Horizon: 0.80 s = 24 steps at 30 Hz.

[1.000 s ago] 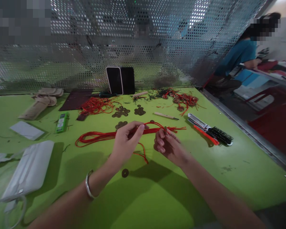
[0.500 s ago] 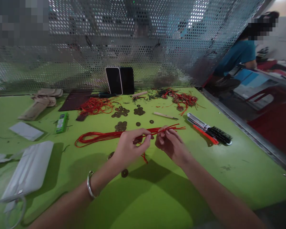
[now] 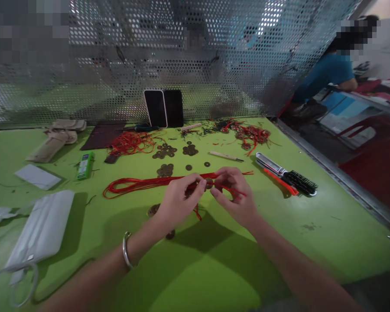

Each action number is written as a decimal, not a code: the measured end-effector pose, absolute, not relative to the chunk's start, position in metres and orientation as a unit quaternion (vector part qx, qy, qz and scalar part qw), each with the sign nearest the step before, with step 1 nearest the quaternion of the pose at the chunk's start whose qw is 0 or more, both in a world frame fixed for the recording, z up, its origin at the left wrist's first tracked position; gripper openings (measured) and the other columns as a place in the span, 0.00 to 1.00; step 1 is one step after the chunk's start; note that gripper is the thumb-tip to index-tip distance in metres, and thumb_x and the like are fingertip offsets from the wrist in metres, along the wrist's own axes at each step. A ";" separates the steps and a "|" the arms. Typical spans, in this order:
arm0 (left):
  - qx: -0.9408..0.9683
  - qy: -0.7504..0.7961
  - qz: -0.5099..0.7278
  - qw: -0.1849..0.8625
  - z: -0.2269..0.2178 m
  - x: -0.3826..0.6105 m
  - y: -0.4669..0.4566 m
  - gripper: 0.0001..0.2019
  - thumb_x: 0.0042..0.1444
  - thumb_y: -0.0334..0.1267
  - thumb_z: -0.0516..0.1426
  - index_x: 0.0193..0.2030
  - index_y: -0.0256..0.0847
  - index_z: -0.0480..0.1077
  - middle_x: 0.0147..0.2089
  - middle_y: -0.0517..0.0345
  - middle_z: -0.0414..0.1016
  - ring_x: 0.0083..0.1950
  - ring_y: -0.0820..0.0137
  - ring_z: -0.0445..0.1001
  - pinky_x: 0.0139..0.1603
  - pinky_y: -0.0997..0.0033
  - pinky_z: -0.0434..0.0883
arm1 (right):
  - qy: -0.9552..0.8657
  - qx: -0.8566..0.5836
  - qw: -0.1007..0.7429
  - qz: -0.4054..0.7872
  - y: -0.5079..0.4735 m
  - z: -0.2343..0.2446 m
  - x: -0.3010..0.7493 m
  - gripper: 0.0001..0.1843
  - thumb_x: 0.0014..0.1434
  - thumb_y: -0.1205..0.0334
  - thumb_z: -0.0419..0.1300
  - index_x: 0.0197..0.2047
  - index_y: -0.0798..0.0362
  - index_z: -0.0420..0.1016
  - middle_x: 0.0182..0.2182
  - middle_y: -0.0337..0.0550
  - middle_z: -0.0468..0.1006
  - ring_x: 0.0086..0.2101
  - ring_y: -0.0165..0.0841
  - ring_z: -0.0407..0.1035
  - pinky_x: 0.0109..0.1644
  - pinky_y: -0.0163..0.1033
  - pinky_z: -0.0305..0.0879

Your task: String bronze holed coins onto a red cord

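Frame centre: your left hand point(image 3: 183, 196) is pinching a coin point(image 3: 209, 183), likely light, rigid, best rim-held; right hand point(image 3: 236, 196) curling round cord point(image 3: 241, 193), clamp unclear.

Round brownish coin point(image 3: 209, 183), red cord point(image 3: 239, 192) against it (loose end rightward), between the hands point(image 3: 182, 197).

A smooth, shiny silver bangle point(image 3: 125, 252), slim and rounded, circles the lower left forearm point(image 3: 105, 273), at seven o'clock in view. The right forearm point(image 3: 289, 255) is slender and bare; the left hand point(image 3: 180, 199) and right hand point(image 3: 238, 203) are ungloved.
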State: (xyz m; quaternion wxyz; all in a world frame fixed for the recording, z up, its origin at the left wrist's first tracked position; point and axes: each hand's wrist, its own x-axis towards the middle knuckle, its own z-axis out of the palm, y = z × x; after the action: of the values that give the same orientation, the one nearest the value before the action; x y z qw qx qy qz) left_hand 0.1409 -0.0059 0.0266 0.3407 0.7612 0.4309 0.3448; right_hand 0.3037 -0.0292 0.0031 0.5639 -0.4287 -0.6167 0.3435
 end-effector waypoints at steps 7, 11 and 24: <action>0.787 0.432 0.290 0.331 0.027 0.139 -0.008 0.12 0.62 0.40 0.50 0.35 0.37 0.72 0.27 0.60 0.72 0.25 0.76 0.63 0.25 0.76 0.58 | -0.587 -0.424 0.565 0.394 -0.029 0.000 0.307 0.07 0.56 0.61 0.64 0.33 0.51 0.69 0.29 0.39 0.74 0.28 0.28 0.70 0.33 0.36 0.69; 0.791 0.434 0.280 0.329 0.025 0.134 -0.013 0.12 0.62 0.40 0.50 0.37 0.38 0.72 0.29 0.60 0.73 0.26 0.75 0.64 0.26 0.76 0.58 | -0.566 -0.424 0.541 0.454 -0.031 0.000 0.304 0.08 0.58 0.59 0.61 0.35 0.51 0.66 0.28 0.37 0.71 0.28 0.27 0.68 0.31 0.34 0.67; 0.776 0.460 0.270 0.338 0.019 0.126 -0.032 0.15 0.63 0.43 0.48 0.35 0.38 0.71 0.26 0.61 0.71 0.25 0.76 0.63 0.25 0.76 0.57 | -0.563 -0.407 0.476 0.539 -0.032 -0.002 0.300 0.08 0.56 0.61 0.61 0.37 0.50 0.65 0.27 0.33 0.68 0.24 0.24 0.63 0.29 0.32 0.63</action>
State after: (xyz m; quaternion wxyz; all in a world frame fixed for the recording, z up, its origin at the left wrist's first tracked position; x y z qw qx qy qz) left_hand 0.1262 -0.0319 0.0193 0.3381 0.7756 0.4595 0.2701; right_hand 0.2999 -0.0322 -0.0017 0.4762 -0.4068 -0.5634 0.5389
